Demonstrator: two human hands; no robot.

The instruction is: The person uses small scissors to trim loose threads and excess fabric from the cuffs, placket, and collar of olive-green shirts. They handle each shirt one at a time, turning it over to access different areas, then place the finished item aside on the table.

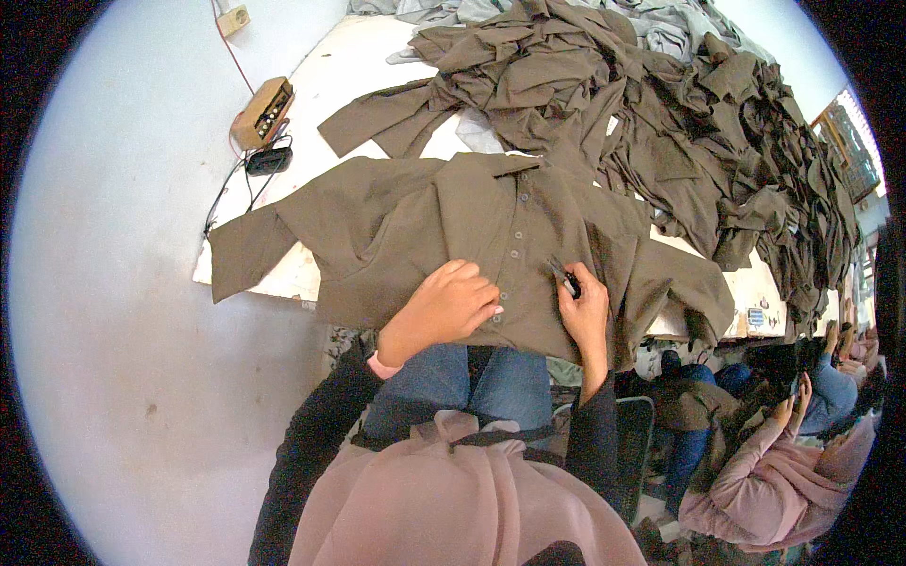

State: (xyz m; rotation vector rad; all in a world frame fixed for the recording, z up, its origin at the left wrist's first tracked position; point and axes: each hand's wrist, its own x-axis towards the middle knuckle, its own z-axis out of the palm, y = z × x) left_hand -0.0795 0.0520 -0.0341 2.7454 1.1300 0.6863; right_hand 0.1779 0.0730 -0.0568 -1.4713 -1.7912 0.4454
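Observation:
A brown long-sleeved shirt point(386, 247) lies spread across the table in front of me, its collar away from me and its lower edge over my lap. A row of buttons point(518, 235) runs down its front. My left hand point(453, 301) rests on the shirt with curled fingers, its thumb beside the lower buttons; whether it pinches cloth is hidden. My right hand point(586, 304) holds small thread snips point(569, 281), with the dark blades pointing up and left over the shirt front, right of the buttons.
Brown garments point(552, 78) are heaped at the back and right of the white table point(354, 56), with grey cloth point(658, 32) behind. A wooden box point(262, 113) and black adapter point(269, 161) with cables sit at the left edge. Another person point(771, 481) sits on the right.

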